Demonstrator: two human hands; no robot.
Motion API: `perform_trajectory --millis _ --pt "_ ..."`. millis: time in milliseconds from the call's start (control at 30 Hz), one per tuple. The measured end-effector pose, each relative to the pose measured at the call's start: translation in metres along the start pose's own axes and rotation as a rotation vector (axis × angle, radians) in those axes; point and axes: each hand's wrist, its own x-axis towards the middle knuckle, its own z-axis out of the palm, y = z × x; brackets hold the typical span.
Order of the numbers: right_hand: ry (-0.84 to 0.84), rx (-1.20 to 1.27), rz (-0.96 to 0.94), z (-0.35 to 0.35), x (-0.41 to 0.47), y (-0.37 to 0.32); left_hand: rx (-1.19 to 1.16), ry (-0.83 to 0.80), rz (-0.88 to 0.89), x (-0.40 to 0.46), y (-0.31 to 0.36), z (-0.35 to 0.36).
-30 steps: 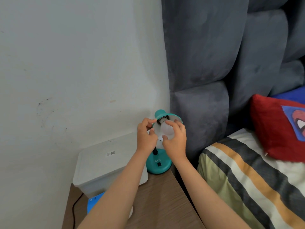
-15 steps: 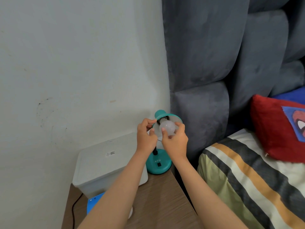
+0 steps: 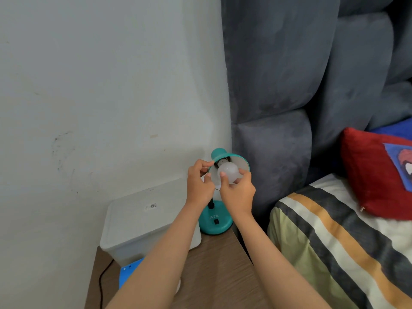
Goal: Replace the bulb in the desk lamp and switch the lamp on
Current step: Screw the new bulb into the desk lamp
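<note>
Two hands at the lamp, back right corner of the wooden table (image 3: pixel 218 262). Left to right: wall; white lidded box (image 3: pixel 142 224) against it, filling the table's back left; lamp base (image 3: pixel 215 221) just beside the box, near the table's right edge; padded headboard (image 3: pixel 274 152) close behind the shade; bed with striped blanket (image 3: pixel 334 246) just off the table edge. Little free room around the shade. Left hand (image 3: pixel 198 186) pinches the teal shade (image 3: pixel 234 158) rim between thumb and fingers. Right hand (image 3: pixel 238 192) has fingertips closed round the bulb (image 3: pixel 228 172), seated in the shade's socket. Bulb white, frosted, round, unlit.
</note>
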Motion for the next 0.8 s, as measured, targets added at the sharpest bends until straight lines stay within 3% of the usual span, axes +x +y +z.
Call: perform_trajectory --millis 200,367,600,800 --pt "-0.015 -0.05 -0.173 0.0035 -0.0027 0.0047 0.0 0.013 0.005 -0.0002 0.0006 0.0002" --pt "0.056 0.098 0.127 0.0051 0.001 0.0034 0.001 -0.003 0.01 -0.0013 0.0012 -0.0006" --pt "-0.015 -0.114 -0.147 0.0021 -0.0055 0.0017 -0.014 0.002 0.004 -0.0005 -0.0007 -0.0003" --pt "0.028 -0.031 -0.008 0.0027 0.0036 -0.0008 -0.014 0.013 0.01 0.0002 -0.0031 0.0003"
